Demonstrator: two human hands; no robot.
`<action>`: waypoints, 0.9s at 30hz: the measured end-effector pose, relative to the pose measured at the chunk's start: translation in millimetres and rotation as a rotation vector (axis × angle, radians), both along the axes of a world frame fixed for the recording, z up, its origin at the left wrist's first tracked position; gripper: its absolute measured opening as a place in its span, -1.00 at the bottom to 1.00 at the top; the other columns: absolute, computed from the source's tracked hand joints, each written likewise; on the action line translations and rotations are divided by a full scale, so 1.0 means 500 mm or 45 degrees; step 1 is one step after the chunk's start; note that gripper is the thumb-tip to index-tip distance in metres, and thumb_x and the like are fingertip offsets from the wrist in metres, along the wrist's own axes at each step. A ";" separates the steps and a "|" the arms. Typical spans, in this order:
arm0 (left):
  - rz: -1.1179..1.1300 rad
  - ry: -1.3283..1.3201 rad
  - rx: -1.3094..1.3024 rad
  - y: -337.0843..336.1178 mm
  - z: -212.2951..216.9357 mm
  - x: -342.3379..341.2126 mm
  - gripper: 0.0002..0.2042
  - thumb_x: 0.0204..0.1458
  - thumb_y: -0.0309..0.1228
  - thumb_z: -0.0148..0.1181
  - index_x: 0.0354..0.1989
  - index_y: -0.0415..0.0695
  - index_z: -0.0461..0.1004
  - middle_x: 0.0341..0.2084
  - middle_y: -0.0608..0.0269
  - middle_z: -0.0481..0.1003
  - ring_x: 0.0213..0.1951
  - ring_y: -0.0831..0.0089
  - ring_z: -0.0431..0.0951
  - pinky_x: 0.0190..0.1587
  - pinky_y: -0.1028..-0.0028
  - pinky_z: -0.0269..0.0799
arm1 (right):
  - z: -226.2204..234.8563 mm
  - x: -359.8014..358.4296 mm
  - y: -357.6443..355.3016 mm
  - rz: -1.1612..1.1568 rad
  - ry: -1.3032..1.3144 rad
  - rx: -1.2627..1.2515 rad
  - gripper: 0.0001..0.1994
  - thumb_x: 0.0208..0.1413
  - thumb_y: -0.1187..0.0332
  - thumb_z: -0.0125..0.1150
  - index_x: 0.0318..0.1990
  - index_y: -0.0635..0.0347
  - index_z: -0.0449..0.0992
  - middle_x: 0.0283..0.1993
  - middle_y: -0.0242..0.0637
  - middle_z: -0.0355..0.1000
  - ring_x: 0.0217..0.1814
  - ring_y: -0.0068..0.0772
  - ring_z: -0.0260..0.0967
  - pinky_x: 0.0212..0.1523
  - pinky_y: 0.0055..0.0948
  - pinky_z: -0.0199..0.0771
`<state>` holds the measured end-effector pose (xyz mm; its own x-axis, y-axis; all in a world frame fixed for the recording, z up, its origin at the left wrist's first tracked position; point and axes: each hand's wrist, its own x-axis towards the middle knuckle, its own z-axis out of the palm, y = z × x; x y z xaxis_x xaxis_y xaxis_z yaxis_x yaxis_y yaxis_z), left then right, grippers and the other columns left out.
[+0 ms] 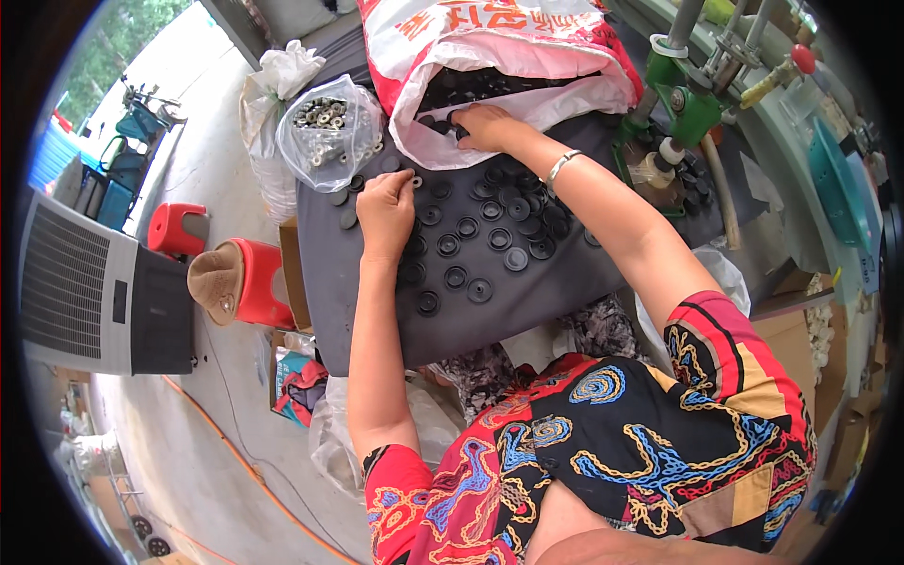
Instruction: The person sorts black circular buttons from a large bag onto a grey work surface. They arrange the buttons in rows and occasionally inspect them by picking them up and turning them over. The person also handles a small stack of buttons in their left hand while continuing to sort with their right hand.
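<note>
My left hand [386,209] rests on a dark worktop [377,311], its fingers pinched on a small metal ring at the top. Several black round rubber discs [490,235] lie spread on the worktop just right of it. My right hand [485,127] reaches into the mouth of a white and red sack [527,56] that holds more black discs; its fingers are curled among them, and what they grip is hidden. A silver bangle sits on that wrist.
A clear plastic bag of small metal rings [330,132] stands left of the sack. A green press tool [692,99] with a red-knobbed lever rises at the right. On the floor at left are red stools [254,282], a hat and a grey cooler unit [94,282].
</note>
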<state>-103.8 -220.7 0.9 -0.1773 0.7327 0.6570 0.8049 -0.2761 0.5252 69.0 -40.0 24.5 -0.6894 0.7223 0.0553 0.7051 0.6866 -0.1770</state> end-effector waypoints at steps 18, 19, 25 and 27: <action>-0.363 0.544 -0.206 -0.036 0.010 0.196 -0.65 0.00 -0.38 0.20 0.02 -0.06 0.49 0.05 0.21 0.47 0.14 0.15 0.38 0.10 0.08 0.23 | 0.012 0.215 -0.121 0.317 0.590 0.076 -0.84 -0.04 0.35 0.22 -0.33 0.21 0.57 -0.36 -0.08 0.51 -0.25 -0.02 0.49 -0.21 -0.19 0.48; -0.361 0.632 -0.266 -0.038 0.009 0.201 -0.63 0.02 -0.36 0.20 0.05 -0.04 0.49 0.10 0.21 0.44 0.19 0.14 0.34 0.14 0.05 0.19 | 0.008 0.231 -0.151 0.303 0.538 0.050 -0.84 -0.04 0.37 0.24 -0.30 0.22 0.58 -0.35 -0.11 0.49 -0.27 -0.05 0.48 -0.23 -0.23 0.48; -0.346 0.625 -0.337 -0.057 0.006 0.164 -0.65 0.01 -0.36 0.20 0.02 -0.05 0.50 0.11 0.25 0.44 0.23 0.13 0.29 0.18 -0.02 0.12 | -0.015 0.256 -0.256 0.337 0.422 0.259 -0.81 -0.07 0.25 0.31 -0.31 0.09 0.59 -0.29 -0.26 0.41 -0.14 -0.14 0.40 -0.13 -0.20 0.41; -0.375 0.602 -0.341 -0.076 0.004 0.167 -0.64 0.01 -0.36 0.21 0.03 -0.05 0.50 0.11 0.25 0.44 0.24 0.12 0.28 0.19 -0.03 0.11 | -0.026 0.245 -0.273 0.378 0.311 0.339 -0.80 -0.11 0.20 0.34 -0.33 0.05 0.59 -0.26 -0.34 0.38 -0.10 -0.21 0.35 -0.10 -0.23 0.33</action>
<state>-20.3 -258.7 2.8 0.3232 0.8570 0.4013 0.8775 -0.4302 0.2119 191.6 -176.5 11.7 -0.8079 0.4341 0.3984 0.4304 0.8966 -0.1041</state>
